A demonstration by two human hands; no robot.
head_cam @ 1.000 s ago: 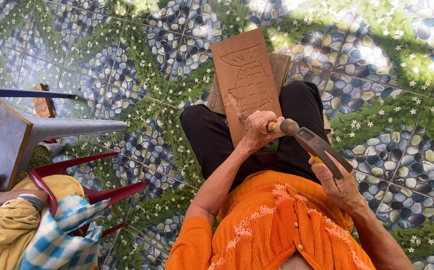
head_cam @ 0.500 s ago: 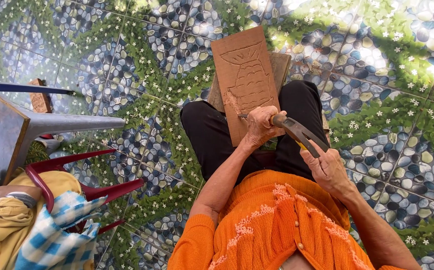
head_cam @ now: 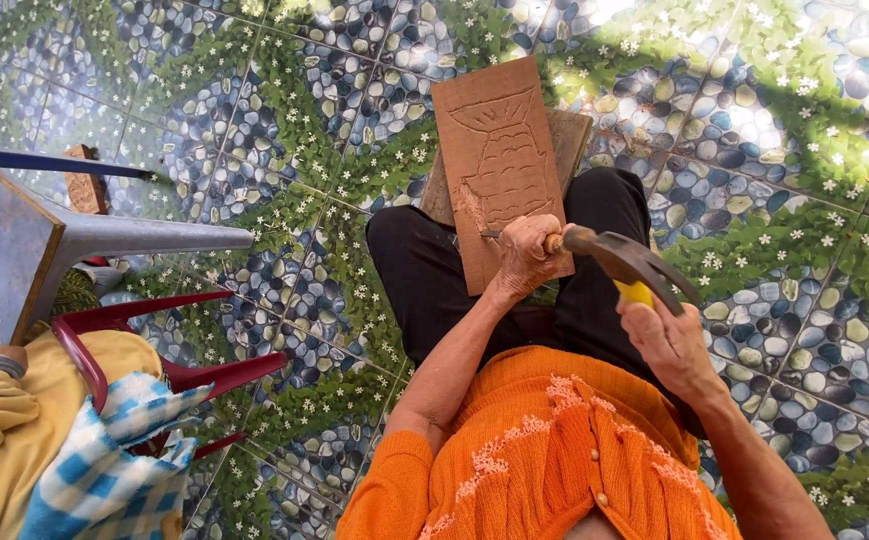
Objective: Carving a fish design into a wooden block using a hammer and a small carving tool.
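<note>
Matt carved wooden board (head_cam: pixel 499 170), dark metal hammer head (head_cam: pixel 626 258), glossy tiled floor (head_cam: pixel 284 120), knitted orange cardigan (head_cam: pixel 554 460).

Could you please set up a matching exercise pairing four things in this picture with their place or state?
Things:
1. board
2. chisel
3. hammer
4. red chair

Places or states:
A. in the right hand, head at the chisel's end
B. leaning on the lap, carved with a pattern
C. at the left, on the tiled floor
D. gripped in the left hand, tip on the board

Pairs: 1-B, 2-D, 3-A, 4-C
</note>
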